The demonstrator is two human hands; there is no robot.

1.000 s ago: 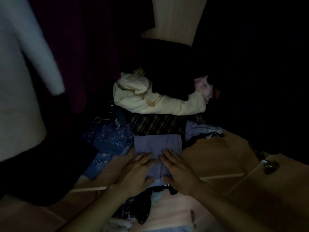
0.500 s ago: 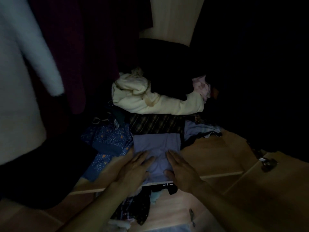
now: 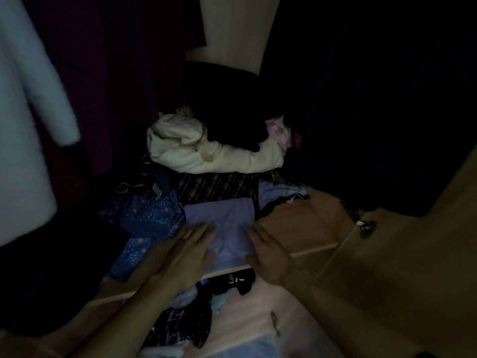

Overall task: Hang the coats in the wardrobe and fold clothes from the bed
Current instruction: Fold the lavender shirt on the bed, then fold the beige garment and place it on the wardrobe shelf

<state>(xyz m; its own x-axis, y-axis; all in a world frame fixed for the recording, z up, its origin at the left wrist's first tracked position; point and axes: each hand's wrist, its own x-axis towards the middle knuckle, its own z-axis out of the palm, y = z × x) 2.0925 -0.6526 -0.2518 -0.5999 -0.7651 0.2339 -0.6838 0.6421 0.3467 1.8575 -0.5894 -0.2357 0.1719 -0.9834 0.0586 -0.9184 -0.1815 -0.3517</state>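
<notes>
A folded lavender garment (image 3: 227, 226) lies on the wooden wardrobe shelf (image 3: 304, 226), at the front of a heap of clothes. My left hand (image 3: 185, 257) rests flat on its left edge with fingers straight. My right hand (image 3: 271, 257) lies flat on its right edge, fingers also straight. Behind the garment sit a dark plaid piece (image 3: 216, 187), a cream garment (image 3: 206, 153) and a black one (image 3: 232, 107). A blue patterned cloth (image 3: 149, 215) lies to the left.
A white fuzzy coat (image 3: 28, 130) and a maroon one (image 3: 108, 73) hang at the left. Dark clothes hang at the right. Below the shelf edge lies a lower shelf with dark clothes (image 3: 180, 324). A metal hinge (image 3: 365, 226) sits on the right door.
Both hands have slid apart, from the middle of the lavender garment towards its left and right edges, and a little closer to the shelf's front edge.
</notes>
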